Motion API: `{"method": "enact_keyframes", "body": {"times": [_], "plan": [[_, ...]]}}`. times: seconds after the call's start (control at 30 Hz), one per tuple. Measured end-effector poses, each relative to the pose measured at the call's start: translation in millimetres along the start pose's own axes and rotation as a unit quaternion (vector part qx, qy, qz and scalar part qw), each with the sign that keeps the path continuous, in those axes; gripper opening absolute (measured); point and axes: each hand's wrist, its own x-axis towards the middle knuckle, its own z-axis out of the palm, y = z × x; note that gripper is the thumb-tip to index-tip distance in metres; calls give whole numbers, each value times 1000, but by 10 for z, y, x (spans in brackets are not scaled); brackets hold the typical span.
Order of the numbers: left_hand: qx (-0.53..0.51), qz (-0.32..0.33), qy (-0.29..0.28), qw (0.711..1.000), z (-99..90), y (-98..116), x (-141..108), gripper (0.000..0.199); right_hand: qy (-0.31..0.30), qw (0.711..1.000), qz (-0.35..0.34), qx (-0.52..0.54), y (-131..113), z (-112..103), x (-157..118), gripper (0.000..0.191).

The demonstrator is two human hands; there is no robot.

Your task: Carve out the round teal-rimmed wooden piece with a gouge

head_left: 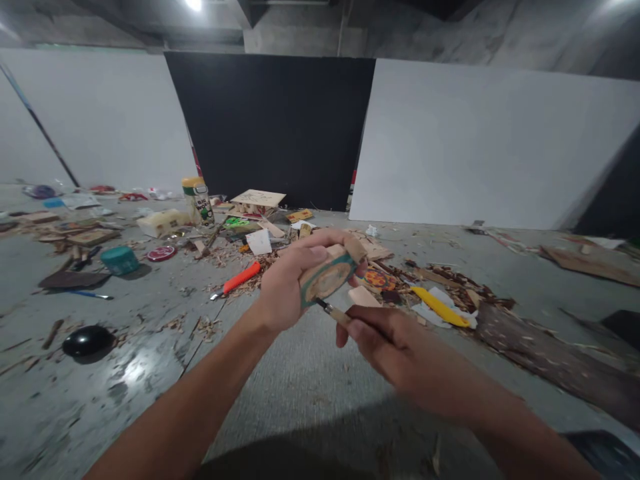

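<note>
Access: open floor (295,373) nearside of left hand (285,297) and right hand (393,340).
Orange cutter (243,277) obstructs left; yellow tool (440,307) and bark piece (550,353) obstruct right.

Grips a round, teal-edged wooden piece (327,281) in the left hand (287,288) and holds a slim carving tool (337,315) in the right hand (395,340), with its tip at the near edge of the piece (touching, apparently, though too small to be sure). Looks over a grey floor (300,383) littered with wood shavings (206,328), with a red-orange knife (243,277) to the left, a yellow knife (440,307) to the right, and a dark panel (275,130) between white panels (480,147) behind.
</note>
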Motion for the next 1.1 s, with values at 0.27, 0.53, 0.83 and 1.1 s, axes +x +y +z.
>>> {"method": "enact_keyframes", "body": {"times": [0.27,0.53,0.83,1.1], "plan": [[60,43,18,997,-46,-9,-5,25,-73,978,75,178,86,151,76,35],[-123,-10,100,987,33,-33,58,24,116,975,-53,-179,1,17,27,24],[-53,61,57,995,3,-92,15,31,20,998,-1,-64,-1,-36,3,36],[60,70,46,995,-77,-123,-5,31,-106,940,157,285,130,151,95,39]]}}
